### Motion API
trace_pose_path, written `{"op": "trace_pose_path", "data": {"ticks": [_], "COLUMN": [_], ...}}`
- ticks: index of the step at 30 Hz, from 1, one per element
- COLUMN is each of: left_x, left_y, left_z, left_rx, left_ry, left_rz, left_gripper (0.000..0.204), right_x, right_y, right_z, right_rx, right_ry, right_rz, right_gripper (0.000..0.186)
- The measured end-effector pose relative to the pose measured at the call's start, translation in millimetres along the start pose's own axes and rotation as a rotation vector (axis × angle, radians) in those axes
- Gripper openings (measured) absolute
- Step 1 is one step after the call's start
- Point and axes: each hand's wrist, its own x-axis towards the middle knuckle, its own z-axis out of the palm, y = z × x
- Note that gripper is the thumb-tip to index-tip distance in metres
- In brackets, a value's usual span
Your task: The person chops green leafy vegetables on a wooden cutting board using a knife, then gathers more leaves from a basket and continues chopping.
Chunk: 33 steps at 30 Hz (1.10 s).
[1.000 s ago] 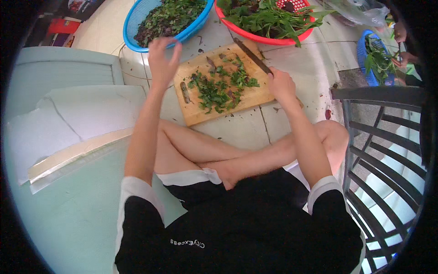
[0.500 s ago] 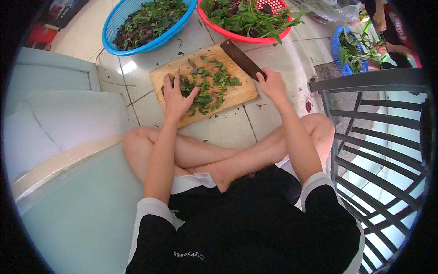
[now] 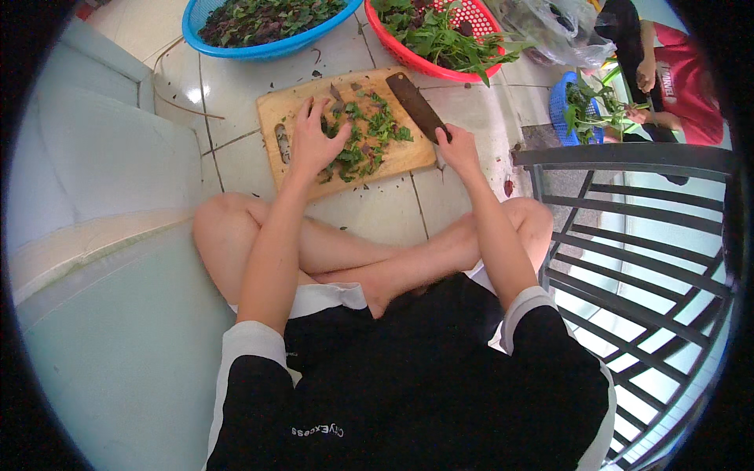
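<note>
A wooden cutting board point(image 3: 297, 97) lies on the floor in front of my crossed legs, with chopped green and purplish leaves point(image 3: 382, 127) scattered over its middle. Over the left part of these leaves, my left hand point(image 3: 316, 149) is open, thumb and fingers spread. Whether its fingertips press on the leaves is hard to see. My right hand point(image 3: 461, 151) is closed round the handle of a dark-bladed cleaver point(image 3: 416, 107). The blade slants across the board's right end, pointing away from me, apart from my left hand.
Beyond the board stand a blue basket point(image 3: 275, 52) of cut leaves and a red basket point(image 3: 428, 69) of leafy stems. Dark metal railing point(image 3: 628, 157) runs along my right. Past it, another person in red point(image 3: 683, 86) handles greens over a small blue basket point(image 3: 559, 110). A pale panel point(image 3: 118, 235) flanks my left.
My left hand has shifted rightward over the board, uncovering the slot at its left end. The cleaver stays in my right hand. The view has shifted, showing more of the other person.
</note>
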Motion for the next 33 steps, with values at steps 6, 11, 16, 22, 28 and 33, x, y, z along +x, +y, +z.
{"op": "trace_pose_path", "data": {"ticks": [6, 11, 16, 22, 28, 33], "left_x": [-0.3, -7.5, -9.7, -8.9, 1.6, 3.9], "left_y": [-12.3, 12.2, 10.5, 16.8, 10.1, -4.2], "left_z": [-1.8, 3.4, 16.0, 15.7, 12.1, 18.8], "left_rx": [0.011, 0.326, 0.477, 0.354, 0.132, -0.123], "left_ry": [-0.005, -0.080, -0.287, -0.220, -0.127, -0.017], "left_rz": [0.038, 0.313, 0.448, 0.450, 0.197, 0.068], "left_gripper": [0.062, 0.050, 0.034, 0.028, 0.007, 0.016], "right_x": [-19.5, -22.1, -31.0, -35.1, -44.4, -64.5], "right_y": [-31.2, -11.3, -25.0, -22.1, -40.6, -65.1], "right_z": [7.0, -0.8, 4.4, -1.4, -9.7, -7.7], "right_rx": [-0.020, 0.056, 0.112, 0.207, 0.237, 0.287], "right_ry": [-0.122, 0.058, 0.011, 0.050, 0.047, -0.021], "right_rz": [0.019, 0.033, 0.021, -0.012, -0.193, -0.179], "right_gripper": [0.032, 0.032, 0.030, 0.023, 0.023, 0.021]}}
